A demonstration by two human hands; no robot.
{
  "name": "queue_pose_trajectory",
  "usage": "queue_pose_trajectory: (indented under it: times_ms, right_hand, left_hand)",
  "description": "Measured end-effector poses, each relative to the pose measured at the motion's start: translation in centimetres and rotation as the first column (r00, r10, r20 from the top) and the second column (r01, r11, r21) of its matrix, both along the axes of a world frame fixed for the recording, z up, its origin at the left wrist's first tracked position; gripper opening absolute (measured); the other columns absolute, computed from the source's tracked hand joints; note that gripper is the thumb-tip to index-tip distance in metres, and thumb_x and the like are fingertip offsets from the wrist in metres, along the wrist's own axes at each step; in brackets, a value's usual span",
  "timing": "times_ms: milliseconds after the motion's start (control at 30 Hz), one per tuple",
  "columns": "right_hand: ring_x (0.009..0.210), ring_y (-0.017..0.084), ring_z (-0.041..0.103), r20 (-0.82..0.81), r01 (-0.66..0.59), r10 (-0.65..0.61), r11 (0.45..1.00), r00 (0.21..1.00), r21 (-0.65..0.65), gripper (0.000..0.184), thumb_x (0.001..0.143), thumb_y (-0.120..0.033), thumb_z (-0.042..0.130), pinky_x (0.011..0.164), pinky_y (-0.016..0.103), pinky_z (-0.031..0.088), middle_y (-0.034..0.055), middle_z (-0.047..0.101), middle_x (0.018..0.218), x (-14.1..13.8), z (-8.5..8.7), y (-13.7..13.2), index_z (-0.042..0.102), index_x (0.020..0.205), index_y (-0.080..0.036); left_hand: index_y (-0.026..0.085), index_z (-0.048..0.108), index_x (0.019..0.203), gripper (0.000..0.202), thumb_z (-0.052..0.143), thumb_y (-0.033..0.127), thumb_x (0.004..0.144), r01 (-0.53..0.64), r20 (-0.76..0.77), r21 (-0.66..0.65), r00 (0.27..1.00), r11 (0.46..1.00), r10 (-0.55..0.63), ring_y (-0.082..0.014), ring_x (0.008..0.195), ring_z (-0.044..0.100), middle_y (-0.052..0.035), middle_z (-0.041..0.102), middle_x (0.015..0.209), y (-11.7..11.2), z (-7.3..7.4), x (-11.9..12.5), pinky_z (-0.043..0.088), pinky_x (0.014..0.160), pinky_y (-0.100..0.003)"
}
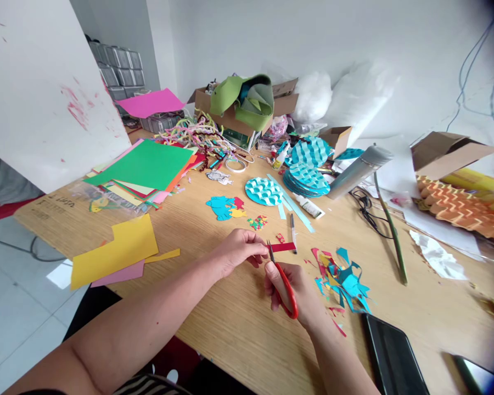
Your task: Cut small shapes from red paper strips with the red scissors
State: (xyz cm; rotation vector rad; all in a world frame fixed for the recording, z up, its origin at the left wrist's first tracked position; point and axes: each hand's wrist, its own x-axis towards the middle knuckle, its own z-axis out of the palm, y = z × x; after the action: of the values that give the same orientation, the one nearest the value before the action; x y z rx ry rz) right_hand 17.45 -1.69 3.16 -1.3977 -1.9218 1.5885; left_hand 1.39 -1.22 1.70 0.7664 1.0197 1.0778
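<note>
Between the thumb and fingers of my left hand (pixel 242 251) is a narrow strip of red paper (pixel 283 247), its free end pointing right. My right hand (pixel 292 288) is closed around red-handled scissors (pixel 290 293), whose blades point up and cross the strip beside my left fingertips. Whether the blades are parted is too small to tell. Beyond my hands lie blue paper cutouts (pixel 220 207), a heap of tiny coloured bits (pixel 258 222) and a pen (pixel 293 233). Blue and red paper scraps (pixel 349 282) are scattered to the right of my right hand.
Coloured paper sheets (pixel 144 164) are stacked at the left, with yellow paper (pixel 119 249) at the near edge. Behind are textured blue discs (pixel 264 191), a glue tube (pixel 309 206), a grey cylinder (pixel 360 170) and a filled cardboard box (pixel 206 101). A black phone (pixel 393 356) lies front right.
</note>
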Motion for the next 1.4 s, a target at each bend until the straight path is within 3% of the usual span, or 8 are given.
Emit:
queue_pose_trajectory:
  times_ms: [533, 933, 1400]
  right_hand:
    - [0.035, 0.010, 0.054, -0.022, -0.022, 0.023, 1.000, 1.000, 0.019, 0.052, 0.079, -0.063, 0.055, 0.035, 0.018, 0.031, -0.0008, 0.055, 0.047, 0.04, -0.16, 0.01, 0.054, 0.057, -0.015]
    - [0.034, 0.010, 0.053, -0.005, -0.004, 0.004, 1.000, 1.000, 0.016, 0.053, 0.078, -0.064, 0.055, 0.035, 0.018, 0.029, -0.0015, 0.053, 0.045, 0.04, -0.09, -0.04, 0.052, 0.055, -0.016]
    - [0.038, 0.011, 0.057, -0.023, 0.008, -0.009, 1.000, 1.000, -0.023, 0.051, 0.076, -0.063, 0.058, 0.036, 0.017, 0.032, 0.0000, 0.057, 0.054, 0.03, -0.31, 0.07, 0.053, 0.061, -0.015]
  left_hand:
    - [0.012, 0.061, 0.063, 0.014, 0.067, 0.023, 0.057, 0.038, -0.028, 0.001, 0.999, 0.999, -0.038, -0.0104, 0.054, 0.056, -0.0024, 0.063, 0.061, 0.10, -0.03, -0.14, 0.044, 0.058, -0.025]
    - [0.012, 0.061, 0.065, 0.017, 0.068, 0.027, 0.059, 0.038, 0.041, -0.020, 0.998, 0.999, -0.037, -0.0105, 0.053, 0.055, -0.0034, 0.063, 0.062, 0.07, 0.02, -0.11, 0.043, 0.057, -0.025]
    - [0.012, 0.060, 0.064, 0.016, 0.068, 0.026, 0.058, 0.051, -0.014, 0.015, 0.999, 0.999, -0.051, -0.0098, 0.055, 0.055, -0.0016, 0.062, 0.061, 0.12, -0.13, -0.14, 0.043, 0.060, -0.025]
